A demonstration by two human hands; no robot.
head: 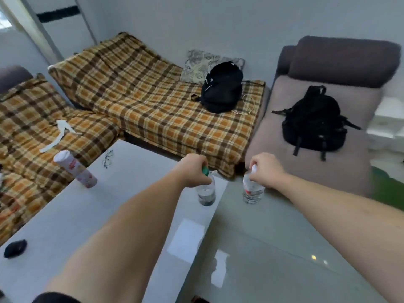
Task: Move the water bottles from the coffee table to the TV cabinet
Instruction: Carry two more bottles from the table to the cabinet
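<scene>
Far left: a sofa under an orange-and-brown plaid cover [153, 106], a white strip of paper or cloth [59, 136] lying on its near-left seat. Near left: the white rectangular coffee table [65, 215], with a small black rounded object [15, 248] at its near-left edge, a tall pink-and-white cylindrical canister [75, 169] standing toward the far-left side, and a pair of thin-framed glasses [107, 159] lying near the far edge. Centre: the left hand [192, 169] is closed from above over the neck of a clear plastic water bottle with a green cap [206, 192], fingers wrapped round the top; the bottle sits at the table's right edge (whether its base touches the tabletop or hangs just above it, cannot tell). Behind, on the plaid cover, a black backpack [222, 87] leans against a grey patterned cushion [197, 66], a thin pale cord [248, 104] beside it. Right of centre: the right hand [267, 169] grips the top of a clear plastic water bottle with a white cap and red label [252, 192], fingers curled shut round the neck; this bottle hangs upright past the table's right edge, over the glossy pale tiled floor [284, 248]. Far right: a mauve upholstered sofa section [306, 160] with a second black backpack [314, 125] lying flat on the seat.
</scene>
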